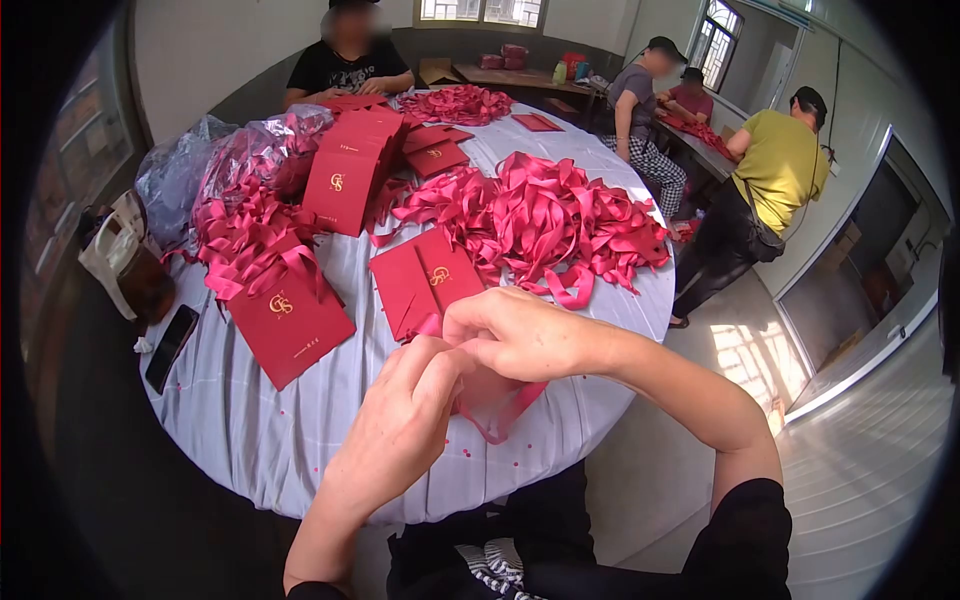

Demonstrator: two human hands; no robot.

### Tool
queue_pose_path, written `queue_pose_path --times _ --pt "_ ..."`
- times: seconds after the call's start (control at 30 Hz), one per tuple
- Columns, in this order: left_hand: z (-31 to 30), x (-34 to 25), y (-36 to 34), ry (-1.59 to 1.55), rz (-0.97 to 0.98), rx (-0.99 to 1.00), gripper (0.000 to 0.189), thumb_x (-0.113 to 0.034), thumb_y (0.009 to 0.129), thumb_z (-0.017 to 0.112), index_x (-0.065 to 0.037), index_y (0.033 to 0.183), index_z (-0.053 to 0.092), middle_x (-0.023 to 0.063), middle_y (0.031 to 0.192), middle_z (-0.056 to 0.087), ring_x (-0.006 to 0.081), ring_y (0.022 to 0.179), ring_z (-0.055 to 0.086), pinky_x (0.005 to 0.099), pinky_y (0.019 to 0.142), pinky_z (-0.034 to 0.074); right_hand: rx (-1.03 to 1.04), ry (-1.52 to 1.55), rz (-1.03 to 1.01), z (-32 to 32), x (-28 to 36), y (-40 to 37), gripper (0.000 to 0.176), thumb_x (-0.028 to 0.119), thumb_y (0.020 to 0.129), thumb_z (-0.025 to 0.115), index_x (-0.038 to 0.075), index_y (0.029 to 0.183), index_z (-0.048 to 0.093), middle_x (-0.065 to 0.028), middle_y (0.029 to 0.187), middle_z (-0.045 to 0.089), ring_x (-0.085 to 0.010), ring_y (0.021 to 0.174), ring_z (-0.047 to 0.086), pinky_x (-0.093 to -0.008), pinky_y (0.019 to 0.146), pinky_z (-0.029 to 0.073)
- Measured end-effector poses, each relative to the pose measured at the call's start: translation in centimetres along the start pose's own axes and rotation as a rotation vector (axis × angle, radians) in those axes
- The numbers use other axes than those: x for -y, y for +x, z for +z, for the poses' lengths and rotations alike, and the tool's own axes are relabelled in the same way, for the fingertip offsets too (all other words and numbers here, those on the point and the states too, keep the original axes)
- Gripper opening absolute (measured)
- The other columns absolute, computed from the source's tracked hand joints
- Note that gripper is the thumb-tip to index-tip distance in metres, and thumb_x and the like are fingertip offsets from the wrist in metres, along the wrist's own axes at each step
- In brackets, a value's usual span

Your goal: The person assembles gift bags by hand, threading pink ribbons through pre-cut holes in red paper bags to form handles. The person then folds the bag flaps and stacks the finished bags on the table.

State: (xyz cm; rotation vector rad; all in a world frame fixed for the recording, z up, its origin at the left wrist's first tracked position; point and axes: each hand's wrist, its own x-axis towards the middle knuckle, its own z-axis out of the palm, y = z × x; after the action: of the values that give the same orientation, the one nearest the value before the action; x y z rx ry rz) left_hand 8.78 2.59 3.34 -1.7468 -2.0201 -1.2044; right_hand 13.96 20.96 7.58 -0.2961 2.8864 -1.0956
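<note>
My left hand (pixel 395 425) and my right hand (pixel 525 330) meet over the near part of the table, fingers closed together in a pinch. A pink ribbon (pixel 512 412) runs from them, its loop hanging below my right hand. The exact pinch point is hidden behind my fingers. Just beyond lies a red card envelope (pixel 425 262) with a gold monogram, its near edge partly covered by my hands. To the left, another red envelope (pixel 290 325) lies flat with ribbons over its top edge. A big heap of pink ribbons (pixel 560 215) lies behind my right hand.
A round table with a white cloth (pixel 230 430) carries a stack of red envelopes (pixel 345 185), plastic bags (pixel 185 165) and a phone (pixel 172 348). A person in black (pixel 350 65) sits across. Other people, one in a yellow shirt (pixel 785 165), work at a table on the right.
</note>
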Motion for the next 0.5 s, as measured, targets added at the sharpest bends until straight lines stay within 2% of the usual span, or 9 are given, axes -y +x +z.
queue_pose_path --times 0.17,0.27,0.3,0.37,0.5 --pt "-0.1 -0.2 0.0 0.006 -0.044 0.020 0.022 0.009 0.078 0.061 -0.001 0.096 0.055 0.0129 0.091 0.055 0.0302 0.078 0.059 0.0362 0.065 0.048 -0.028 0.029 0.027 0.2 0.1 0.1 0.013 0.005 0.081 0.054 -0.003 0.090 0.059 -0.0152 0.079 0.063 -0.0239 0.077 0.063 -0.0373 0.069 0.048" --pt "-0.2 -0.1 0.1 -0.028 0.002 0.033 0.019 0.009 0.079 0.060 -0.001 0.094 0.055 0.0130 0.089 0.054 0.0304 0.076 0.058 0.0366 0.064 0.047 -0.097 -0.020 -0.016 0.3 -0.5 0.4 0.012 0.006 0.081 0.056 -0.002 0.089 0.060 -0.0147 0.079 0.064 -0.0236 0.078 0.064 -0.0368 0.069 0.049" --pt "-0.1 -0.3 0.1 -0.031 0.006 0.035 0.019 0.009 0.079 0.060 -0.001 0.094 0.055 0.0130 0.089 0.054 0.0304 0.076 0.058 0.0366 0.064 0.047 -0.124 0.048 -0.032 -0.5 -0.6 0.7 0.011 0.009 0.084 0.058 -0.001 0.088 0.060 -0.0135 0.080 0.065 -0.0209 0.079 0.065 -0.0358 0.069 0.049" --pt "0.2 -0.7 -0.2 0.037 -0.003 -0.017 0.018 0.009 0.080 0.058 -0.001 0.094 0.055 0.0133 0.088 0.053 0.0308 0.074 0.057 0.0371 0.063 0.047 -0.125 0.240 0.055 -1.6 -0.2 0.6 0.012 0.013 0.089 0.057 0.001 0.089 0.058 -0.0050 0.079 0.063 -0.0119 0.068 0.060 -0.0281 0.064 0.048" --pt "0.0 -0.7 0.0 -0.026 -0.039 0.004 0.019 0.010 0.079 0.058 0.000 0.094 0.055 0.0139 0.086 0.052 0.0307 0.075 0.057 0.0371 0.063 0.046 -0.056 0.218 0.064 -2.7 1.1 0.2 0.013 0.014 0.091 0.057 0.001 0.091 0.056 -0.0037 0.079 0.061 -0.0081 0.064 0.057 -0.0263 0.062 0.047"
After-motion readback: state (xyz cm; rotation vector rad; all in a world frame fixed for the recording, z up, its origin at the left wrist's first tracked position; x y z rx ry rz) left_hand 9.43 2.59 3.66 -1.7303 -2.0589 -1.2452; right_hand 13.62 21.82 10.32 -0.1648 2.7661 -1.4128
